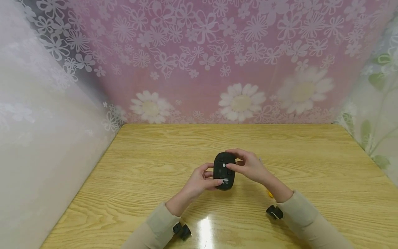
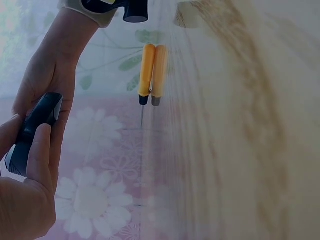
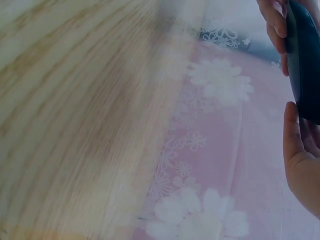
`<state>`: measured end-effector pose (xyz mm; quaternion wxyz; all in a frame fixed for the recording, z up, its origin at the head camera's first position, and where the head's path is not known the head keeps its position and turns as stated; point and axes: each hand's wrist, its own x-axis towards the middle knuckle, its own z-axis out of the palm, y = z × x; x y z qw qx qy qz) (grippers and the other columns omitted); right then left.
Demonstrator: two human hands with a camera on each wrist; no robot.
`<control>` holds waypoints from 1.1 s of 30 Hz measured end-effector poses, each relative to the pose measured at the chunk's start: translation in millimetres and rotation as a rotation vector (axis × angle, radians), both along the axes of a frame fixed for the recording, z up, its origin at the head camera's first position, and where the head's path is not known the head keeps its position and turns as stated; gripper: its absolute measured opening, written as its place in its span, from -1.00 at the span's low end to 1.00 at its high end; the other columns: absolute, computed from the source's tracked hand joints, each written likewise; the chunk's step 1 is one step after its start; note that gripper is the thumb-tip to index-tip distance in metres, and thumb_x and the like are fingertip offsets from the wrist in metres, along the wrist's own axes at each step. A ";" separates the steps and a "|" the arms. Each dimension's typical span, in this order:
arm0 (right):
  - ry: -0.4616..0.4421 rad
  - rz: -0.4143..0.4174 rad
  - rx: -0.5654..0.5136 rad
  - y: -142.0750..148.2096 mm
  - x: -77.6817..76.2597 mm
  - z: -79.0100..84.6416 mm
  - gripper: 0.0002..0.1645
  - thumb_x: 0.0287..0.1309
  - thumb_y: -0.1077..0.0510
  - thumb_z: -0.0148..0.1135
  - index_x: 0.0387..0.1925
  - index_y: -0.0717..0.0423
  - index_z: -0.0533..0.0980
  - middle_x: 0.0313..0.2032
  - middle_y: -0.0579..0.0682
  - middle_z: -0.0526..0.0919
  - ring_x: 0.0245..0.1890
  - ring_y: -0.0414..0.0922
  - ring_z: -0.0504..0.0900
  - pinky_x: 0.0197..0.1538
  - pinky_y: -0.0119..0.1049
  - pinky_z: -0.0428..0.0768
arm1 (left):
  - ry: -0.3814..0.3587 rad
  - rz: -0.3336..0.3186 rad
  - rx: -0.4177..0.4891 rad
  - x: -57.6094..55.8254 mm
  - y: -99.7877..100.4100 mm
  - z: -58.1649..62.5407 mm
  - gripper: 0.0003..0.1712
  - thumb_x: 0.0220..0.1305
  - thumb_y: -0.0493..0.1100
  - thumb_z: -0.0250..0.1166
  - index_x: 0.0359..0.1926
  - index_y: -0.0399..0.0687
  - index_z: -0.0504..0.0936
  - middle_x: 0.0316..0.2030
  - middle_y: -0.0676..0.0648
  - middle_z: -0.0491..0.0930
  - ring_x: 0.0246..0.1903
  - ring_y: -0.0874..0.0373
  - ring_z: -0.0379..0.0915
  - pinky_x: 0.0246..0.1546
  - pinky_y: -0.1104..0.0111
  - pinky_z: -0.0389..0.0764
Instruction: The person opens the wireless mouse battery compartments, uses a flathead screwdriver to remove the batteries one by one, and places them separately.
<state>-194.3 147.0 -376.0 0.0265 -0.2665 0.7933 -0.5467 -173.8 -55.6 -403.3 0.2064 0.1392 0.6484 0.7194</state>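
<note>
Both hands hold a black computer mouse (image 1: 220,173) above the table, its underside with a pale label turned up towards the head camera. My left hand (image 1: 199,180) grips the left lower side, thumb over the label end and fingers behind. On the opposite side, my right hand (image 1: 251,168) grips the upper part, its thumb on the underside by a small white spot. The left wrist view shows the mouse (image 2: 35,132) edge-on between the hands. In the right wrist view the mouse (image 3: 304,65) is cut off by the frame's edge.
A screwdriver with an orange handle (image 2: 146,70) lies on the wooden table (image 1: 149,148); in the head view the right forearm mostly hides it. Black wrist cameras sit at both cuffs. Flowered sheeting (image 1: 199,62) hangs behind the table and at its sides.
</note>
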 end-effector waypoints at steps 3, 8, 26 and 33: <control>0.018 -0.034 0.014 0.7 0.6 1.3 -0.52 0.06 0.23 0.20 0.03 0.33 0.37 -0.08 0.20 0.49 -0.13 0.03 0.50 -0.19 -0.35 0.56 | 0.004 -0.010 -0.007 0.2 0.1 0.1 -0.44 0.07 -0.37 0.24 0.12 -0.31 0.28 -0.24 -0.27 0.55 -0.29 0.00 0.54 -0.28 0.12 0.55; 0.046 -0.046 0.009 1.0 0.4 2.3 -0.59 0.06 0.26 0.19 -0.02 0.33 0.42 -0.10 0.18 0.51 -0.14 0.02 0.49 -0.19 -0.33 0.56 | 0.003 -0.007 -0.003 0.7 0.3 0.0 -0.44 0.07 -0.38 0.24 0.12 -0.30 0.29 -0.25 -0.27 0.55 -0.30 -0.01 0.54 -0.30 0.13 0.56; 0.049 -0.153 0.046 6.0 -0.4 10.3 -0.61 0.05 0.17 0.22 -0.07 0.25 0.49 -0.29 0.07 0.59 -0.29 -0.07 0.51 -0.38 -0.30 0.58 | -0.006 -0.020 -0.005 1.6 0.0 -2.5 -0.41 0.05 -0.37 0.26 0.13 -0.29 0.28 -0.24 -0.26 0.55 -0.30 0.00 0.54 -0.28 0.07 0.55; 0.042 -0.182 0.023 8.5 -2.4 12.8 -0.62 0.02 0.25 0.23 -0.08 0.33 0.49 -0.44 0.10 0.54 -0.45 0.03 0.54 -0.43 -0.30 0.60 | -0.010 -0.016 -0.026 2.0 -0.4 -2.9 -0.40 0.06 -0.38 0.25 0.15 -0.31 0.26 -0.24 -0.26 0.55 -0.31 0.01 0.54 -0.29 0.06 0.55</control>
